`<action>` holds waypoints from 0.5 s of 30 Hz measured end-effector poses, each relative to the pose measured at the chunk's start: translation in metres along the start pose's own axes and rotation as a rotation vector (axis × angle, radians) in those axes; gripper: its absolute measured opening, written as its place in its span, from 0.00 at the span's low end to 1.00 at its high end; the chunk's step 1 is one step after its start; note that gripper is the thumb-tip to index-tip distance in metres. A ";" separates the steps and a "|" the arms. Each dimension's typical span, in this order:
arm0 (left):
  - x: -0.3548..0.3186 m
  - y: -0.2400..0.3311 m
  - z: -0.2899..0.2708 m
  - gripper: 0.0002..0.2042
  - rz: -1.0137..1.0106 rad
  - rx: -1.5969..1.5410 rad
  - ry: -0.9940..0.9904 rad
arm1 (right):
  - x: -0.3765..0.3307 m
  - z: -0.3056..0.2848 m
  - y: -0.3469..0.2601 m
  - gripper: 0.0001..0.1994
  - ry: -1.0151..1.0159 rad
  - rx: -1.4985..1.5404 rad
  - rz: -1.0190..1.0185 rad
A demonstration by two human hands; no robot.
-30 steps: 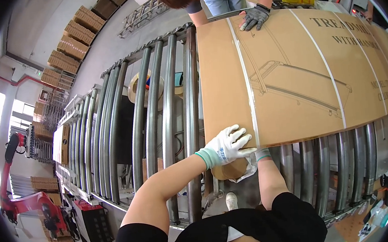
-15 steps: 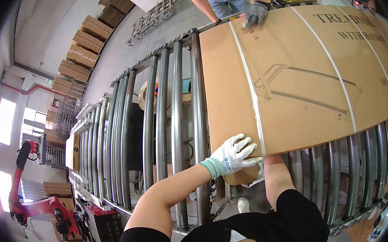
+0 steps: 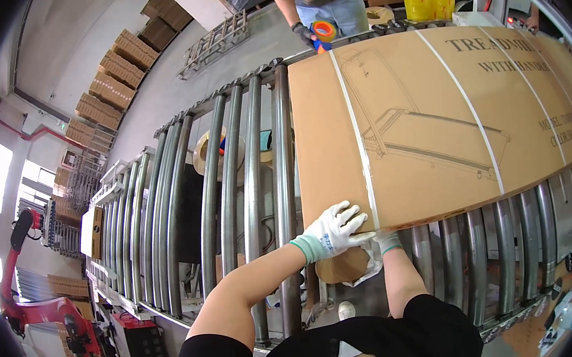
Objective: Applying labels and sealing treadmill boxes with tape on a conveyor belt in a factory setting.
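Observation:
A large flat brown cardboard carton, with white straps and a line drawing on top, lies on the metal rollers. My left hand, in a white glove with a green cuff, rests on its near left corner. The fingers are spread, and the thumb reaches along the near edge beside a strap. Below that same edge is my right hand. Only part of its glove shows; the carton hides its fingers. Beneath the rollers by my hands sits a round brown roll.
Across the conveyor stands a person in dark gloves, holding a blue tape dispenser. Yellow tape rolls stand at the far right. Bare rollers run leftward. A red robot arm and stacked cartons are further left.
The person opposite has taken a hand off the carton and now has a tape dispenser in view. My left hand stays on the corner. More of my right glove shows below the edge.

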State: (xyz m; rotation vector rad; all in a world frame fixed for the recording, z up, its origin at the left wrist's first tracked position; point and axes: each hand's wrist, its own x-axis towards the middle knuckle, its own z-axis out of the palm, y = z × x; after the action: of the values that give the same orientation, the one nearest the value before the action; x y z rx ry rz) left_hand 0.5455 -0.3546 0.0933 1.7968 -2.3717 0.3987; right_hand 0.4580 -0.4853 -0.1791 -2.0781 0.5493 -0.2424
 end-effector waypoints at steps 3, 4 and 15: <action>-0.001 0.001 0.000 0.21 -0.008 -0.021 -0.009 | -0.011 -0.006 -0.010 0.28 0.018 -0.206 -0.052; -0.001 0.001 0.000 0.20 -0.013 -0.036 -0.006 | -0.015 -0.009 -0.015 0.28 0.026 -0.275 -0.068; -0.009 0.005 0.003 0.29 0.002 -0.007 -0.044 | -0.022 -0.005 -0.005 0.32 0.014 -0.446 -0.089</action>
State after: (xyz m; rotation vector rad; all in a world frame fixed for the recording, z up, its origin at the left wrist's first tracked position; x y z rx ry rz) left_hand 0.5434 -0.3461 0.0877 1.8183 -2.4011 0.3545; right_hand 0.4381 -0.4763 -0.1707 -2.5381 0.5570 -0.1984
